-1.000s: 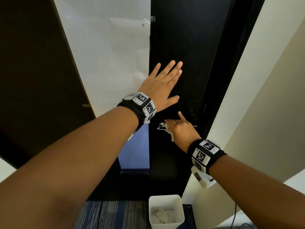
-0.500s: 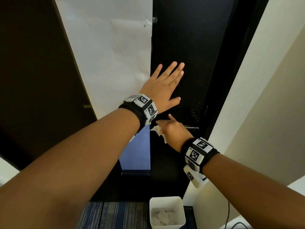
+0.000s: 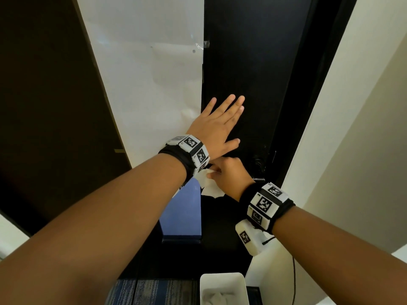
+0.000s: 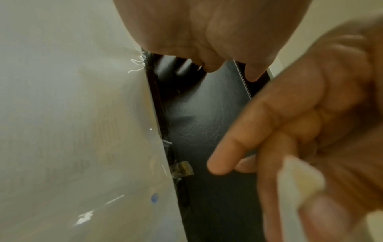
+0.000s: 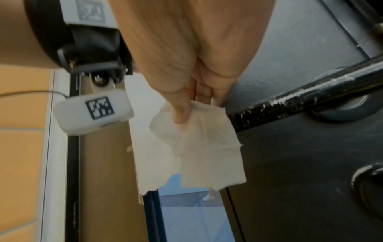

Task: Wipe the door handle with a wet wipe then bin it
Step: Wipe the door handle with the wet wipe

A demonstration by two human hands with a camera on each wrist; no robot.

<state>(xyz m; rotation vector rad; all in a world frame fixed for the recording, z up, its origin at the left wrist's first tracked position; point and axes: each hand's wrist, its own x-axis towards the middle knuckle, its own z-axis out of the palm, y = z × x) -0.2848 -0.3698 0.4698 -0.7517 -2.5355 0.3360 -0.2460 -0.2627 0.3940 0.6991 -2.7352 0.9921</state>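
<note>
Your right hand (image 3: pixel 229 172), wet wipe (image 5: pixel 199 140) pinched, has slid off the door handle (image 5: pixel 300 98) — wiping looks done, bin (image 3: pixel 222 280) next; left hand (image 3: pixel 217 126) stays flat.

We seem to be standing at an interior doorway of an office or similar institutional building. In front of us is a black door (image 3: pixel 253 69) with a dark lever handle (image 5: pixel 306 96), set in a black frame between plain cream walls (image 3: pixel 352 133). A glazed panel (image 3: pixel 145 69) beside the door is covered with white paper, fixed with tape at its edge. The floor is blue striped carpet (image 3: pixel 154 291), of the commercial tile kind. A small white bin (image 3: pixel 222 280) stands on it by the door, holding crumpled white wipes.
</note>
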